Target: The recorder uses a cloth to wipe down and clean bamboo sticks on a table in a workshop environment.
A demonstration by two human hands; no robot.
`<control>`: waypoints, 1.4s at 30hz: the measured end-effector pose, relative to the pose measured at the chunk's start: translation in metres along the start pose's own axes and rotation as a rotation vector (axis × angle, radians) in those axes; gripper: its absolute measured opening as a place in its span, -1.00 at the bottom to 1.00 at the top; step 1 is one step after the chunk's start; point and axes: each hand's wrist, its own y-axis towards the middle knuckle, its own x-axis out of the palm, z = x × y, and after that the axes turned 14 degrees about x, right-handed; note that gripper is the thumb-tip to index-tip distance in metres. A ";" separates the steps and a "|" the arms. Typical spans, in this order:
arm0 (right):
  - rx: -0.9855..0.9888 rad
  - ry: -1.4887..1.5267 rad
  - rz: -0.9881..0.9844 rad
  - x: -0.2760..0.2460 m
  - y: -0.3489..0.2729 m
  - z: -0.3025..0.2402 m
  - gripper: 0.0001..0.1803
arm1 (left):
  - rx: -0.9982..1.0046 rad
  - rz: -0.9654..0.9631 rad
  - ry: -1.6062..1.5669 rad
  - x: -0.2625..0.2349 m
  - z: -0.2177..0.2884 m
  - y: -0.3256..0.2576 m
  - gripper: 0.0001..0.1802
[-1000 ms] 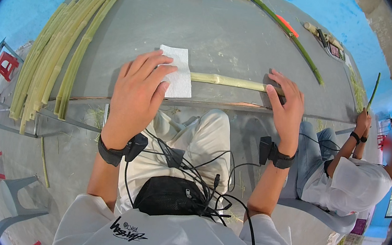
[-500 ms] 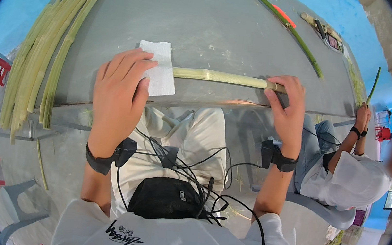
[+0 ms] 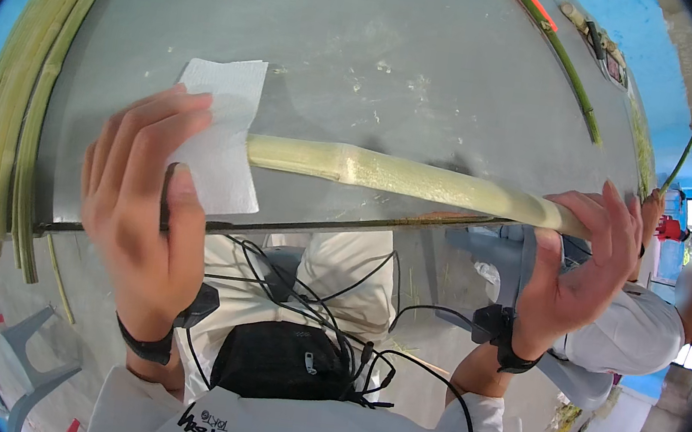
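The left hand (image 3: 140, 208) grips a white paper towel (image 3: 219, 136), fingers curled over its near left part and thumb pressed under it, at the near edge of the grey counter (image 3: 434, 63). The towel wraps the left end of a pale green peeled stalk (image 3: 402, 177), which lies across the counter's near edge from left to right. The right hand (image 3: 582, 262) closes around the stalk's right end, fingers folded over the top and the palm beneath, just off the counter's near right corner.

A bundle of long green stalks (image 3: 17, 115) lies along the far left rim of the counter, well apart from the hands. A single thin green stem (image 3: 560, 57) runs slantwise at the far right, with an orange tool (image 3: 538, 0) just beside it. Another person (image 3: 653, 314) in a white shirt sits to the right, beyond the right hand. Black cables (image 3: 303, 280) hang over the wearer's lap below the counter.
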 end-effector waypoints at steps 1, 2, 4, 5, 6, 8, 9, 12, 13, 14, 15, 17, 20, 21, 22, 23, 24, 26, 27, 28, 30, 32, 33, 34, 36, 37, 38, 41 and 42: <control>-0.051 -0.021 0.013 -0.003 0.002 0.001 -0.36 | 0.010 0.013 -0.010 0.002 -0.002 -0.001 -0.68; -0.048 -0.031 0.003 -0.009 0.005 -0.001 -0.36 | 0.020 0.026 -0.020 0.004 -0.003 -0.001 -0.69; -0.037 -0.127 -0.124 -0.020 0.009 -0.006 -0.47 | 0.006 0.021 -0.031 0.005 -0.001 0.000 -0.69; -0.036 -0.121 -0.129 -0.020 0.009 -0.007 -0.47 | -0.005 0.019 -0.028 0.003 -0.001 0.000 -0.68; -0.023 -0.086 -0.110 -0.020 0.008 -0.009 -0.53 | -0.008 0.013 -0.026 0.002 0.000 0.000 -0.68; -0.008 -0.059 -0.095 -0.020 0.008 -0.010 -0.58 | -0.014 0.006 -0.028 0.001 -0.001 0.000 -0.68; -0.006 -0.028 -0.108 -0.020 0.009 -0.010 -0.60 | -0.016 0.004 -0.030 0.001 -0.002 0.000 -0.68; -0.013 -0.018 -0.101 -0.015 0.007 -0.008 -0.61 | -0.002 -0.002 -0.003 0.000 -0.003 -0.001 -0.67; -0.019 -0.048 -0.079 -0.013 0.005 -0.007 -0.60 | 0.012 -0.016 0.007 0.001 -0.004 -0.002 -0.67; -0.018 -0.053 -0.082 -0.012 0.003 -0.007 -0.60 | 0.026 -0.030 0.018 0.002 -0.005 -0.002 -0.67; -0.010 -0.043 -0.079 -0.011 0.002 -0.007 -0.63 | 0.026 -0.031 0.013 0.003 -0.006 -0.003 -0.67; -0.003 -0.028 -0.076 -0.010 0.002 -0.007 -0.66 | 0.044 -0.051 0.035 0.002 -0.008 -0.004 -0.65; 0.007 -0.004 -0.086 -0.008 0.003 -0.010 -0.67 | 0.064 -0.067 0.031 -0.001 -0.009 -0.004 -0.65; 0.022 0.028 -0.091 -0.006 0.004 -0.010 -0.69 | 0.064 -0.067 0.031 -0.004 -0.009 -0.003 -0.65; 0.037 0.070 -0.097 0.000 0.005 -0.010 -0.71 | 0.056 -0.094 0.036 -0.008 -0.008 -0.003 -0.66; 0.036 0.079 -0.095 0.007 0.005 -0.009 -0.71 | 0.048 -0.122 0.040 -0.012 -0.007 -0.003 -0.66; 0.082 0.068 -0.126 0.015 0.004 -0.005 -0.73 | 0.054 -0.115 0.036 -0.009 -0.006 -0.002 -0.66; 0.097 0.059 -0.209 0.027 0.007 0.007 -0.74 | 0.057 -0.126 0.017 -0.003 -0.003 0.000 -0.67; 0.101 0.048 -0.203 0.029 0.009 0.011 -0.74 | 0.066 -0.121 0.009 0.000 0.000 0.003 -0.67; 0.178 0.108 -0.295 0.029 0.010 0.010 -0.74 | 0.046 -0.122 -0.012 -0.002 0.001 0.004 -0.66; 0.237 0.194 -0.357 0.032 0.012 0.010 -0.75 | 0.040 -0.123 -0.039 -0.005 0.004 0.005 -0.64; 0.210 0.242 -0.293 0.033 0.014 0.002 -0.75 | 0.042 -0.119 0.013 -0.005 0.004 0.003 -0.64; 0.174 0.294 -0.238 0.032 0.013 -0.004 -0.75 | 0.052 -0.116 0.015 -0.007 0.005 0.004 -0.64; 0.204 0.384 -0.243 0.030 0.011 -0.008 -0.77 | 0.032 -0.123 -0.005 -0.006 0.006 0.005 -0.64; 0.192 0.432 -0.275 0.028 0.005 -0.016 -0.77 | 0.015 -0.123 -0.027 -0.002 0.005 0.003 -0.64; 0.178 0.487 -0.308 0.027 0.004 -0.020 -0.77 | 0.008 -0.099 -0.035 0.000 0.005 0.002 -0.65; 0.203 0.474 -0.319 0.027 0.002 -0.026 -0.78 | 0.000 -0.075 -0.044 0.002 0.005 0.002 -0.66; 0.255 0.509 -0.373 0.034 0.003 -0.039 -0.80 | -0.009 -0.036 -0.056 0.000 0.007 0.002 -0.69; 0.248 0.514 -0.367 0.035 0.003 -0.040 -0.80 | -0.008 -0.030 -0.048 -0.003 0.008 0.002 -0.69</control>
